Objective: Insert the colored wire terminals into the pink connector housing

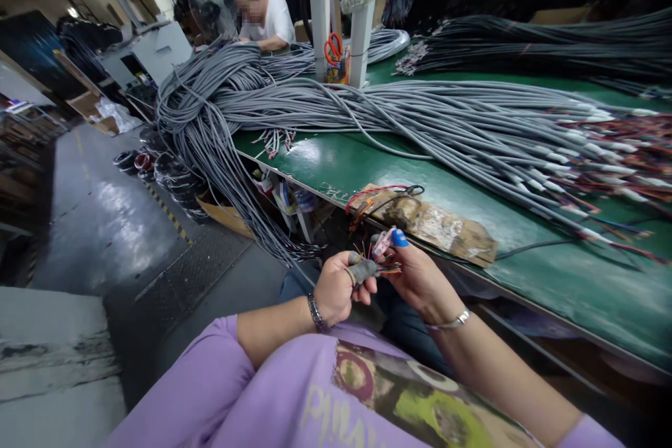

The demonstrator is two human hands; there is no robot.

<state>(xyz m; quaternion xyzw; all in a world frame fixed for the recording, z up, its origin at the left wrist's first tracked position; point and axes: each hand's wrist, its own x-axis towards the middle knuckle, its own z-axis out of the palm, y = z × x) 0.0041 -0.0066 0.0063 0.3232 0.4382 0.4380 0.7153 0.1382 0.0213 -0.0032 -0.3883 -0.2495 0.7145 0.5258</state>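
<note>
My left hand [339, 287] is closed around the end of a grey cable [364, 269], with thin coloured wires fanning out of it. My right hand [414, 273] meets it from the right, fingers pinched on those wires and on a small pale connector [383, 241]. One fingertip wears a blue cap [400, 238]. Both hands hover just in front of the green workbench's [551, 273] near edge, above my lap. A bracelet sits on each wrist.
A huge bundle of grey cables [420, 112] lies across the bench and spills off its left end to the floor. A taped cardboard pad [435, 224] with red and black wires sits near the edge. Another person [265, 14] works at the far end. Orange scissors [333, 49] hang on a white post.
</note>
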